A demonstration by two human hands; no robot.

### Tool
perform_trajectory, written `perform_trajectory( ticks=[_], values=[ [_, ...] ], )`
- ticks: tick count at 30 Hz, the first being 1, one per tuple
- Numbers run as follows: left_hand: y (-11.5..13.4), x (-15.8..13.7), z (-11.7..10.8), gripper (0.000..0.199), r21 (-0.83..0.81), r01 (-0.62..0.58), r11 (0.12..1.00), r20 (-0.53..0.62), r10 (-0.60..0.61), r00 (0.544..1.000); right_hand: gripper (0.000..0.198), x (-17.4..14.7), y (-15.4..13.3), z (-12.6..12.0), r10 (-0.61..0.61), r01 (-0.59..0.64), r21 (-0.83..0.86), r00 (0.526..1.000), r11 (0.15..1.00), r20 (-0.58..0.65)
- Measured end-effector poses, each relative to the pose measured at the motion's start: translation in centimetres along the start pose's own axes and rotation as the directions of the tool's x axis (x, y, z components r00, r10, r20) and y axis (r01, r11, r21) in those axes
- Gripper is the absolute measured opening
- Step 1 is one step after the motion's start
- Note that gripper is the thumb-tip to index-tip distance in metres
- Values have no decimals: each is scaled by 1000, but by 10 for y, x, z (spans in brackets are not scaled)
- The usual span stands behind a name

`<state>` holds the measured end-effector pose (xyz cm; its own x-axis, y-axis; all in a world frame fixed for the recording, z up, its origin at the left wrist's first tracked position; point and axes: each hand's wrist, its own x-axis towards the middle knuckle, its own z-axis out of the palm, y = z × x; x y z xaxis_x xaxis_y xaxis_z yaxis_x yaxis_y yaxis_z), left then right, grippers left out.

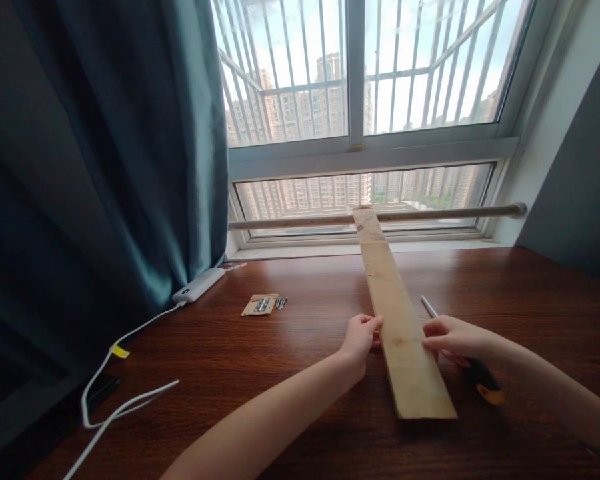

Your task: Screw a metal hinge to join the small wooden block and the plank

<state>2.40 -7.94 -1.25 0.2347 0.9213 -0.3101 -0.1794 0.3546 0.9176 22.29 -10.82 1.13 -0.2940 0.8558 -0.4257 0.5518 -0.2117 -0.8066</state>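
Observation:
A long, narrow wooden board (399,313) stretches away from me over the table, its far end up in front of the window rail. My left hand (359,341) grips the board's left edge, thumb on top and fingers partly hidden below. At the right edge my right hand (450,337) pinches the board between thumb and fingers. Under and beside that hand a screwdriver lies on the table, its metal shaft (429,306) beyond the hand and its black and orange handle (487,389) nearer me. A small wooden piece with a dark metal plate (261,305) lies to the left, with several screws (281,303) next to it.
The brown wooden table (205,373) runs up to the window sill. A white power strip (199,285) and white cable (125,407) lie along the left, by a blue curtain (190,133). A horizontal rail (445,214) crosses the window.

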Motion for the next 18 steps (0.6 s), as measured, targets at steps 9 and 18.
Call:
perform_trajectory(
  ticks=[9, 18],
  values=[
    [31, 3, -71, 17, 439, -336, 833, 85, 334, 939, 34, -15, -16, -4, -150, -24, -397, 904, 918, -401],
    [53, 25, -199, 14, 943, -271, 195, 36, 747, 664, 26, -25, -51, 54, -377, -14, -692, 831, 722, -409]
  ],
)
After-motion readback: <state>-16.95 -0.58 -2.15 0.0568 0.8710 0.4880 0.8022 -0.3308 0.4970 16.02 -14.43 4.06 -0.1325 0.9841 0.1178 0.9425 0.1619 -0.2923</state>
